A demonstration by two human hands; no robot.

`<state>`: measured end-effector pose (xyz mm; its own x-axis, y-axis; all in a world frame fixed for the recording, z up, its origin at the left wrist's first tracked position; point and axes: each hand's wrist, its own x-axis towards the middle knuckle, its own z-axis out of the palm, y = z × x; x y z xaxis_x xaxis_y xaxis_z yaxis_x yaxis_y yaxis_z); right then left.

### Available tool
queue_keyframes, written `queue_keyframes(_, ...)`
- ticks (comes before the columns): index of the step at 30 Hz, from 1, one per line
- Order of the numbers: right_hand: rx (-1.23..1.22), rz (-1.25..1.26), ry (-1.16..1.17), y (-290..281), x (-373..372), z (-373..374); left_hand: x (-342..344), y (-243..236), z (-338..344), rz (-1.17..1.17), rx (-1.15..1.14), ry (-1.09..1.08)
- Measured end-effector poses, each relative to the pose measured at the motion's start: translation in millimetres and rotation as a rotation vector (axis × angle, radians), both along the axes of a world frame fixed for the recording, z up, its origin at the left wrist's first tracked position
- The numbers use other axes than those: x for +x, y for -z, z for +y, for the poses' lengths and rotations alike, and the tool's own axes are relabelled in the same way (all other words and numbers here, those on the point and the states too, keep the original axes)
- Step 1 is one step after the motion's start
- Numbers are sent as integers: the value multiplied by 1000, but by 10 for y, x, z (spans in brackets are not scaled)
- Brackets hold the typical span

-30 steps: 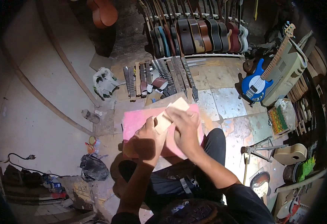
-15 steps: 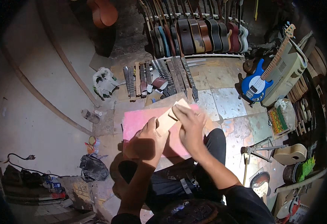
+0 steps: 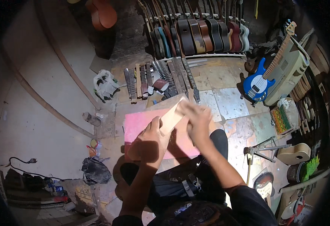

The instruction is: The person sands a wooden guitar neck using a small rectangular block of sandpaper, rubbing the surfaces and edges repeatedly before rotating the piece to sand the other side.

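My left hand (image 3: 149,141) is closed round the lower end of a pale, flat wooden piece (image 3: 170,118), held at a slant above a pink board (image 3: 139,121). My right hand (image 3: 196,124) is at the upper end of the wood, its fingers smeared by motion, so their grip and anything under them cannot be made out. A dark shadow lies on the board below my hands, over my lap.
Fretboards and metal strips (image 3: 159,77) lie ahead, before a rack of guitars (image 3: 201,35). At right are a blue bass (image 3: 257,84), a folded stand (image 3: 261,150) and an acoustic guitar (image 3: 291,154). A white wall (image 3: 33,113), cans (image 3: 94,148) and bags (image 3: 96,171) are at left.
My right hand has shifted slightly right along the wood and is more blurred. The wood's upper end sits slightly higher than half a second ago; my left hand still grips the lower end.
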<state>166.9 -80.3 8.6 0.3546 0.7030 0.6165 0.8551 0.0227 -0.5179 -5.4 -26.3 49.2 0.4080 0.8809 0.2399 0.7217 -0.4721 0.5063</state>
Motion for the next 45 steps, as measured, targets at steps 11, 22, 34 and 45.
queue_keyframes(11, -16, 69, -111, -276, -120, -198, 5, -64, -14, 13, -6, -92)
queue_keyframes(22, -51, 211, -481, -454, -473, -326, -51, -45, 49, 21, -20, -31)
queue_keyframes(34, -120, 63, -318, -459, -221, -11, 30, -165, 17, 105, -32, 4)
queue_keyframes(45, -77, 57, -267, -282, -175, -68, -84, -103, 19, 93, -9, -10)
